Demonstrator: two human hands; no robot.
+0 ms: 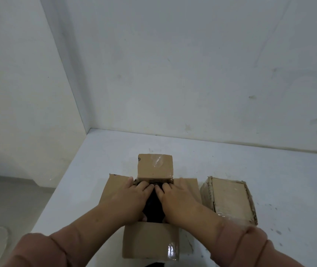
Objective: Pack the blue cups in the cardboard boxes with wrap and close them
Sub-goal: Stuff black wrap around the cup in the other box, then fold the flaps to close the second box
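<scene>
Two cardboard boxes, one open (150, 241), one closed (229, 201); two hands, left (128, 201), right (178, 201); one dark bundle (153, 209).

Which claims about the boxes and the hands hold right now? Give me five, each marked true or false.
1. The left hand and the right hand both reach into the open box. True.
2. The open box's flaps are folded shut. False: they are spread open, and the far one stands up.
3. A dark item lies inside the open box under the hands. True.
4. The second box is stacked on the open one. False: it stands beside it on the table, to the right.
5. The second box's top is shut. True.
</scene>
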